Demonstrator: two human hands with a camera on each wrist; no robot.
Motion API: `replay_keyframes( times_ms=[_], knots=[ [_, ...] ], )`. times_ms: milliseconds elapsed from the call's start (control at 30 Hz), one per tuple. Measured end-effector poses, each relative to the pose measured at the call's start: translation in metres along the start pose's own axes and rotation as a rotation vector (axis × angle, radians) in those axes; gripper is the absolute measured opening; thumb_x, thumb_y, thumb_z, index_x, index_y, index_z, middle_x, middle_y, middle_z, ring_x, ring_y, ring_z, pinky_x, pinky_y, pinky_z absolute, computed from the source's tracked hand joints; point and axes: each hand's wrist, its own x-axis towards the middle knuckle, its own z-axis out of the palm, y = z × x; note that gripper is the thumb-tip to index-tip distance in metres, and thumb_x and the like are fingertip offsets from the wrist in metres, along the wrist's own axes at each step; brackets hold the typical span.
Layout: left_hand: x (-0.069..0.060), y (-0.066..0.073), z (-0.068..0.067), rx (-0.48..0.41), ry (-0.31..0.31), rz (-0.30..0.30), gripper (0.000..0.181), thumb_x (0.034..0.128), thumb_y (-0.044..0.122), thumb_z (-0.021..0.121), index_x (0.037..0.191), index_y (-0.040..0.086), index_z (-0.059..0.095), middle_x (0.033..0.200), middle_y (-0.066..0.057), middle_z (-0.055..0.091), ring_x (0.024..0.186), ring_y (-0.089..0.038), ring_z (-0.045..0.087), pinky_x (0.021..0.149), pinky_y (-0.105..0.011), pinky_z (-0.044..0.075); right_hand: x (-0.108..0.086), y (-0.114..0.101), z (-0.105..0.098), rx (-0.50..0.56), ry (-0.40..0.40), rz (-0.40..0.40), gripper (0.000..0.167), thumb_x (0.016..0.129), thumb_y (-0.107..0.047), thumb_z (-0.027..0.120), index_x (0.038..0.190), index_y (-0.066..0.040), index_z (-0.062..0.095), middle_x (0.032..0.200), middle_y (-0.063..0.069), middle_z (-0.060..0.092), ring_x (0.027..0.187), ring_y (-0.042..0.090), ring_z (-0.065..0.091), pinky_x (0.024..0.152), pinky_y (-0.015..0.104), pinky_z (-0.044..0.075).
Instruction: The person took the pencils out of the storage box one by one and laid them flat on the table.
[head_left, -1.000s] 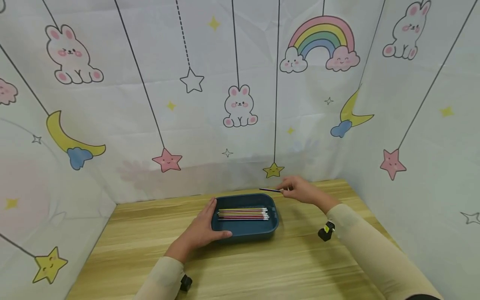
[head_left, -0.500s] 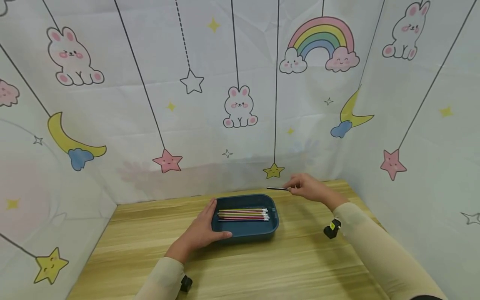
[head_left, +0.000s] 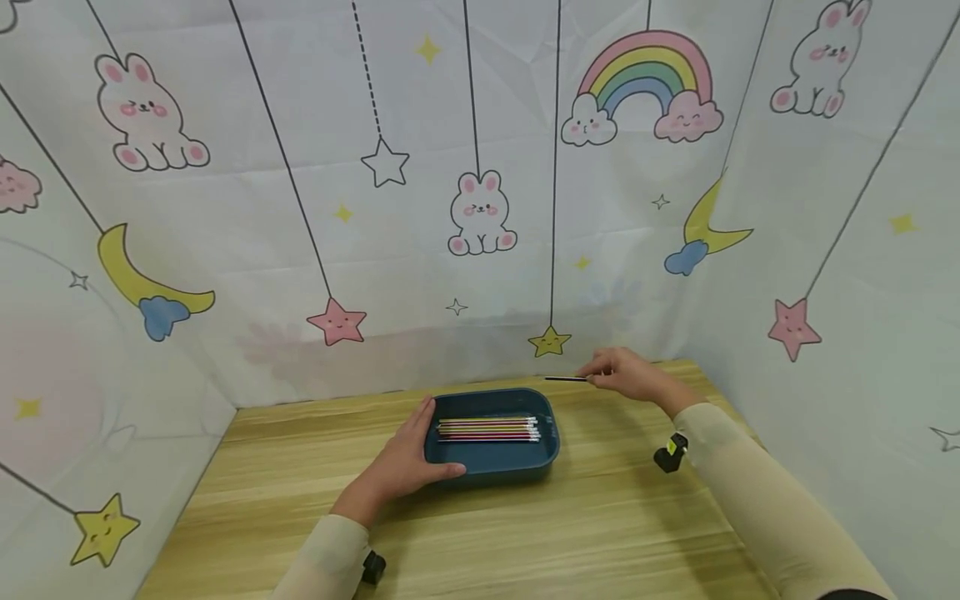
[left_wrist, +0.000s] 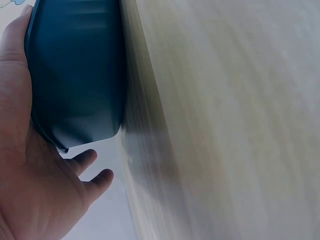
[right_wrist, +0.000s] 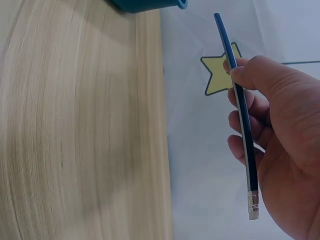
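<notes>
1. The blue tray (head_left: 510, 477) is touched by the left hand (head_left: 401, 462), which is spread wide, its thumb laid along the near rim and its fingers at the left end.
2. A dark pencil (right_wrist: 245, 130) is pinched between thumb and index finger of the right hand (head_left: 626, 375), its eraser end pointed back toward the palm.
3. Between the hands, a row of striped pencils (head_left: 487, 430) is contained in the tray, eraser ends turned toward the right hand's side.
4. The tray is supported by the worktop (head_left: 525, 533).
</notes>
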Motion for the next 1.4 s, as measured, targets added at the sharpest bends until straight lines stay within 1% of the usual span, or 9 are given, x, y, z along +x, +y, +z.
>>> replay_keyframes(
  times_ms=[167,400,500,600,700,833,1067,1233,1400],
  knots=[
    [0.000,0.001,0.000,-0.009,0.003,-0.005,0.132,0.0864,0.064,0.090,0.179,0.010,0.012,0.186,-0.010,0.010,0.169,-0.040,0.017,0.129,-0.067,0.027,-0.001,0.014,-0.001,0.013,-0.023,0.001,0.026,0.111,-0.007,0.067,0.133,-0.005,0.081,0.104,0.006,0.071,0.086,0.021,0.059,0.075,0.035,0.051],
    [0.000,0.003,-0.001,-0.015,0.000,-0.015,0.132,0.0869,0.063,0.090,0.179,0.012,0.011,0.186,-0.009,0.009,0.169,-0.040,0.017,0.129,-0.066,0.026,-0.002,0.034,0.001,0.023,-0.054,0.003,0.025,0.112,-0.009,0.066,0.129,-0.010,0.084,0.123,0.006,0.075,0.114,0.025,0.070,0.093,0.042,0.059],
    [0.000,0.003,-0.001,-0.014,0.000,-0.013,0.132,0.0869,0.063,0.090,0.179,0.012,0.011,0.186,-0.009,0.009,0.169,-0.040,0.017,0.129,-0.067,0.027,-0.003,0.040,0.003,0.046,-0.059,0.007,0.024,0.112,-0.009,0.066,0.128,-0.010,0.084,0.126,0.008,0.076,0.118,0.029,0.070,0.095,0.043,0.059],
    [-0.001,0.003,-0.002,-0.015,0.002,-0.011,0.132,0.0871,0.062,0.091,0.179,0.011,0.012,0.186,-0.009,0.009,0.169,-0.041,0.017,0.129,-0.067,0.027,-0.003,0.045,0.007,0.052,-0.057,-0.007,0.023,0.111,-0.009,0.067,0.125,-0.009,0.085,0.127,0.009,0.078,0.118,0.030,0.071,0.097,0.043,0.058],
    [-0.001,0.003,-0.002,-0.014,-0.003,-0.012,0.132,0.0871,0.062,0.090,0.179,0.012,0.011,0.186,-0.009,0.008,0.169,-0.040,0.017,0.129,-0.067,0.026,-0.004,0.049,0.009,0.052,-0.055,-0.039,0.021,0.110,-0.008,0.069,0.123,-0.006,0.085,0.126,0.013,0.079,0.118,0.033,0.072,0.099,0.047,0.059],
    [-0.001,0.003,-0.002,-0.013,-0.011,-0.012,0.133,0.0866,0.065,0.090,0.180,0.013,0.011,0.186,-0.008,0.008,0.169,-0.040,0.017,0.129,-0.067,0.026,-0.006,0.055,0.012,0.059,-0.059,-0.038,0.021,0.110,-0.007,0.069,0.124,-0.004,0.085,0.126,0.014,0.079,0.119,0.035,0.071,0.101,0.052,0.058],
    [0.000,0.002,-0.001,-0.011,-0.013,-0.006,0.133,0.0861,0.067,0.089,0.179,0.012,0.011,0.186,-0.008,0.008,0.169,-0.039,0.017,0.129,-0.067,0.026,-0.006,0.070,0.018,0.020,-0.081,-0.027,0.021,0.110,-0.009,0.070,0.124,-0.009,0.086,0.125,0.008,0.079,0.119,0.031,0.070,0.101,0.047,0.057],
    [0.000,0.003,-0.002,-0.014,-0.012,-0.016,0.132,0.0867,0.064,0.090,0.179,0.012,0.011,0.186,-0.009,0.008,0.169,-0.041,0.017,0.129,-0.067,0.026,-0.005,0.075,0.023,0.015,-0.057,-0.032,0.021,0.109,-0.008,0.070,0.123,-0.008,0.086,0.121,0.007,0.078,0.112,0.028,0.070,0.097,0.044,0.058],
    [-0.001,0.003,-0.001,-0.017,-0.013,-0.028,0.132,0.0867,0.063,0.090,0.180,0.013,0.011,0.186,-0.008,0.009,0.169,-0.040,0.016,0.129,-0.067,0.026,-0.008,0.075,0.028,0.038,-0.037,-0.013,0.020,0.109,-0.006,0.069,0.121,-0.006,0.086,0.122,0.011,0.078,0.116,0.032,0.071,0.100,0.047,0.058]
  ],
)
